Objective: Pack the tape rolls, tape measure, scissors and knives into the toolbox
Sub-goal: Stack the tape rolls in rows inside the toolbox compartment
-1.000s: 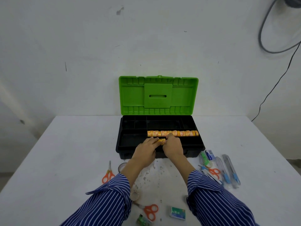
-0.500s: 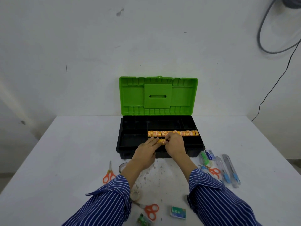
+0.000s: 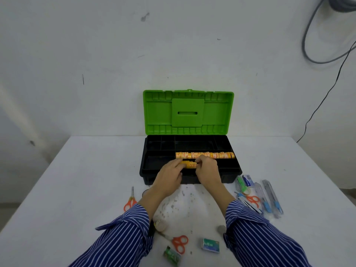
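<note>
Gripping a short stack of orange tape rolls (image 3: 189, 164) from either end, the left hand (image 3: 169, 176) and right hand (image 3: 207, 171) hold it just over the front compartment of the black toolbox (image 3: 150, 170), fingers curled round the stack's ends. A longer row of tape rolls (image 3: 205, 155) already lies in the compartment just behind, running from the middle to the right wall. The green lid (image 3: 188, 112) stands upright against the wall.

Near the toolbox's right front corner on the white counter (image 3: 86, 180) lie a green item and a small blue-and-white packet, touching or nearly so, and beside them two clear-cased knives with blue sliders (image 3: 269, 199) side by side. Orange-handled scissors (image 3: 252, 200) rest between the knives and the right striped sleeve (image 3: 256, 237). Another pair of orange scissors (image 3: 130, 201) lies left of the left forearm, and a third pair (image 3: 180, 243) sits between the sleeves near the front edge, with a clear tape roll (image 3: 160, 225) just beside the left cuff. A small green box (image 3: 210, 245) and a green packet (image 3: 172, 258) lie close to the third scissors.
</note>
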